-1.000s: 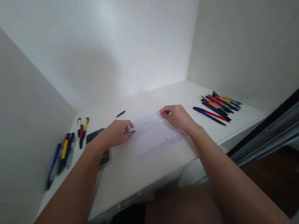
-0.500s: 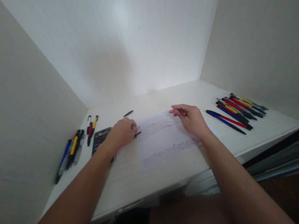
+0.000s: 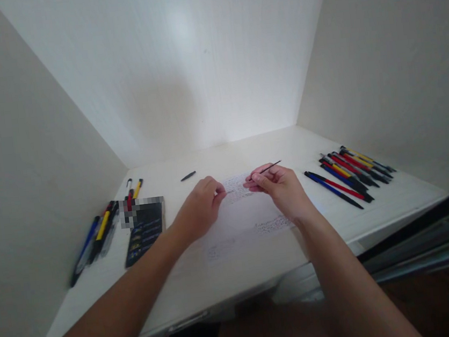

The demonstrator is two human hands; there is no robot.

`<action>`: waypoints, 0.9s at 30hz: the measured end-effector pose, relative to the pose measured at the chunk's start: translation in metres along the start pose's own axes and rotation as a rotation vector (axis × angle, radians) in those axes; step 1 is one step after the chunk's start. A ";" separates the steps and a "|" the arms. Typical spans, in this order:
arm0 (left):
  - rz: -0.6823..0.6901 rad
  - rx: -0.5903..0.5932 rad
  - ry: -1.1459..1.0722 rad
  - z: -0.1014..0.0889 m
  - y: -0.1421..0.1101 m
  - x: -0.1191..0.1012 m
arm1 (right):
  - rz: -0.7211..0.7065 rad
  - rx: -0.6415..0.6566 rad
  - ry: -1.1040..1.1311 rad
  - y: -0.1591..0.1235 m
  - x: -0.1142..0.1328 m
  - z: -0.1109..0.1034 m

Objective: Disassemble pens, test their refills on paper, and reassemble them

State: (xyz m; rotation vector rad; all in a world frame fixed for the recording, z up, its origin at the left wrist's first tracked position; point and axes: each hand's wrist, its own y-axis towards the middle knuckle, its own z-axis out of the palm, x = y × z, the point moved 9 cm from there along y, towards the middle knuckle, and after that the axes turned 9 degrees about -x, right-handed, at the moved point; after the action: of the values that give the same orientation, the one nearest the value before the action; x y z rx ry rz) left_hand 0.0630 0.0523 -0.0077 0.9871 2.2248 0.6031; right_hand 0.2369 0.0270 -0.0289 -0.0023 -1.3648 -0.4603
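Note:
My right hand (image 3: 281, 186) is raised a little above a scribbled sheet of paper (image 3: 246, 217) and pinches a thin black pen refill (image 3: 270, 167), whose free end points up and to the right. My left hand (image 3: 201, 208) is closed just to its left, fingertips almost meeting those of the right. It seems to grip a small dark pen part, mostly hidden by the fingers. Both hands hover over the sheet's far end.
A row of several red, blue, yellow and black pens (image 3: 346, 168) lies at the right. More pens (image 3: 98, 237) lie at the left beside a dark phone (image 3: 144, 231). A loose black pen piece (image 3: 188, 176) rests farther back. White walls close in the desk (image 3: 204, 279).
Both hands have lifted off the paper and come together. The refill in my right hand now sticks up to the right. The left hand has picked its small piece up from the desk.

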 end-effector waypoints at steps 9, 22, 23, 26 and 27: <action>0.069 -0.071 -0.040 0.001 -0.002 -0.021 | -0.027 0.129 -0.126 -0.004 0.001 0.012; 0.060 -0.063 -0.115 0.002 -0.003 -0.026 | -0.098 0.171 -0.343 -0.006 0.005 0.018; 0.062 -0.062 -0.118 0.002 -0.004 -0.026 | -0.097 0.154 -0.336 -0.006 0.005 0.016; 0.055 -0.066 -0.117 0.003 -0.004 -0.024 | -0.083 0.099 -0.305 -0.005 0.005 0.011; 0.052 -0.063 -0.113 0.003 -0.004 -0.024 | -0.069 0.086 -0.290 -0.005 0.003 0.009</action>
State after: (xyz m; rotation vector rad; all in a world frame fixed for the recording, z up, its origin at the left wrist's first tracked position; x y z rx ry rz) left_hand 0.0757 0.0321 -0.0039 1.0234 2.0748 0.6215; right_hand 0.2273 0.0239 -0.0250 0.0500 -1.6729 -0.4718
